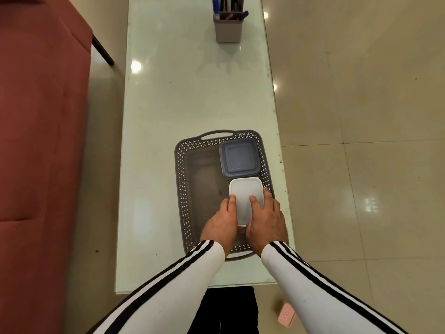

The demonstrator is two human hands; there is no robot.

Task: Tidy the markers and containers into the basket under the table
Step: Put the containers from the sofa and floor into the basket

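On the near end of the glass desk (168,104), a dark perforated basket (183,189) with loop handles shows, seen either through the glass or on it, cannot tell which. Both hands over it, holding a white lidded container (245,194) between them. Left hand (220,225) on the container's left edge, right hand (266,220) on its right edge, fingers (254,201) of both curled over the lid and gripping the container. It sits over the near-right part of the basket. Just beyond it, touching or nearly so, a grey-blue lidded container (239,157) lies flat in the basket's far-right corner. Left half of the basket bare.

Sleeves (168,292) white with black stripes, both forearms coming in from the bottom edge.

At the far end of the desk, well apart from the basket, a grey square pen holder (227,30) stands upright, markers (216,6) sticking out the top, some blue; exact count not clear. One blue cap leans over the holder's right rim.

Reddish sofa (41,141) along the left of the desk. Beige tiled floor (361,92) on the right, light reflections on it. Small pink object (286,315) on the floor near the desk's near-right corner, too small to identify
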